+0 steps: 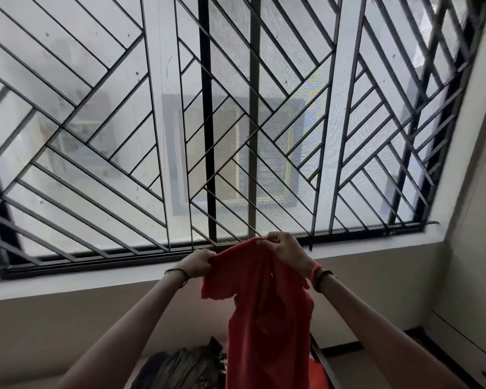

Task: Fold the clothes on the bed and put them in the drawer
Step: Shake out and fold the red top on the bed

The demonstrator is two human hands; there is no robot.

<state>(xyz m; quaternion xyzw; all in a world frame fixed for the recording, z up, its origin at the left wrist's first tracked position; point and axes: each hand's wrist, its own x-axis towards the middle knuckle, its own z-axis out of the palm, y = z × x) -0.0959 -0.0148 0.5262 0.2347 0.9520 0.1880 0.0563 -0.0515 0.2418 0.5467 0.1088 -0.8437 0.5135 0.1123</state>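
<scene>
A red shirt [261,313] hangs in the air in front of me, held up by its top edge. My left hand [199,261] grips one upper corner of it, fingers curled into the cloth. My right hand [286,249] pinches the other upper corner, slightly higher. The shirt's lower part drops out of the bottom of the view. Below it lies a dark pile of clothes [185,366], with a bit of orange cloth [319,374] to its right. The bed surface and the drawer are out of sight.
A large window with a black diagonal metal grille [208,122] fills the wall ahead, above a pale sill [96,279]. A white cupboard [472,318] with a handle stands at the right.
</scene>
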